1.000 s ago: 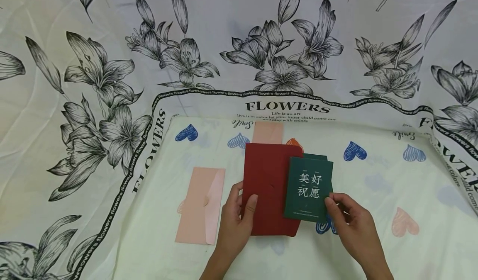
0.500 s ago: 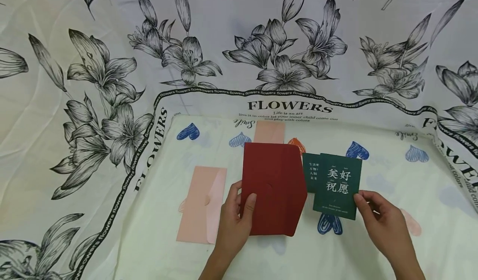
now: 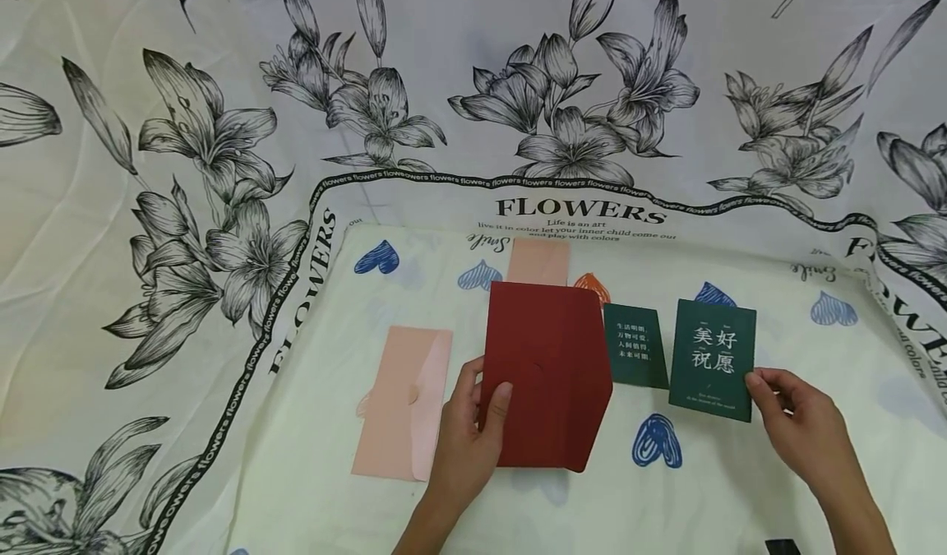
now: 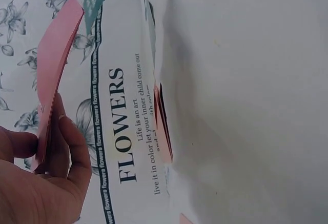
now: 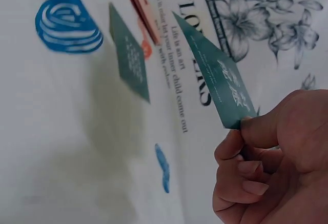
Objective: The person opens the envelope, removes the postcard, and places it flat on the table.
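Observation:
In the head view my left hand (image 3: 469, 440) grips a red envelope (image 3: 547, 374) by its left edge, thumb on the front face. The envelope's pointed flap stands out to the right. My right hand (image 3: 802, 427) pinches a dark green card (image 3: 713, 358) with white Chinese characters at its lower right edge. Held above the cloth, this card is apart from the envelope. Between the two lies another green card (image 3: 636, 347) with smaller white print. The right wrist view shows thumb and forefinger pinching the held card (image 5: 218, 75), with the other fingers curled.
A pink envelope (image 3: 403, 403) lies left of my left hand. Another pink piece (image 3: 538, 261) lies behind the red envelope, partly hidden by it. A pale cloth with printed hearts (image 3: 657, 441) covers the surface. A small dark object (image 3: 782, 547) shows at the bottom edge.
My right hand has moved right with the green card, away from the red envelope. The second green card has come into full view. My left hand keeps holding the envelope nearly in place.

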